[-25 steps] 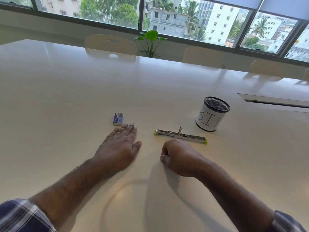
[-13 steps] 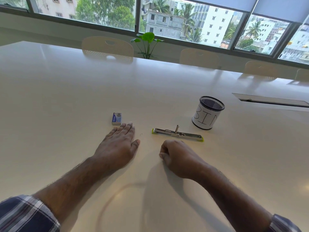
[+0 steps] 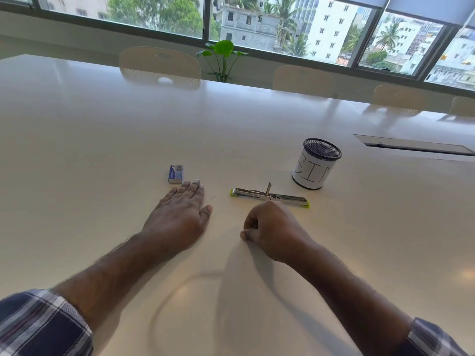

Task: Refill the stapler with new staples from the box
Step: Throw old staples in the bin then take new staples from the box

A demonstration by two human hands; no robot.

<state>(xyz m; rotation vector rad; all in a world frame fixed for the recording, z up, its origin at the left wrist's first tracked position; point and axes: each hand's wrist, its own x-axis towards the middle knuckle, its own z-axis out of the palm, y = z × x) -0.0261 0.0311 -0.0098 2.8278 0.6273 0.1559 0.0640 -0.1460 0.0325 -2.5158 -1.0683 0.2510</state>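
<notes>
A small blue staple box (image 3: 175, 173) lies on the white table (image 3: 102, 150), just beyond my left fingertips. The stapler (image 3: 270, 196), metal with green ends, lies fully opened flat, its hinge piece sticking up in the middle. My left hand (image 3: 180, 217) rests palm down on the table with straight fingers, a short gap from the box. My right hand (image 3: 272, 231) sits just in front of the stapler with its fingers curled into a fist, and I see nothing in it. A single tiny loose staple (image 3: 213, 197) lies between hand and stapler.
A black mesh cup (image 3: 314, 167) wrapped in paper marked "BIN" stands behind the stapler's right end. A cable hatch (image 3: 413, 147) is set into the table at far right. Chairs (image 3: 159, 66) and a plant (image 3: 222, 60) line the far edge.
Both hands stay where they were on the table; only the camera has shifted slightly. The box and stapler have not moved.
</notes>
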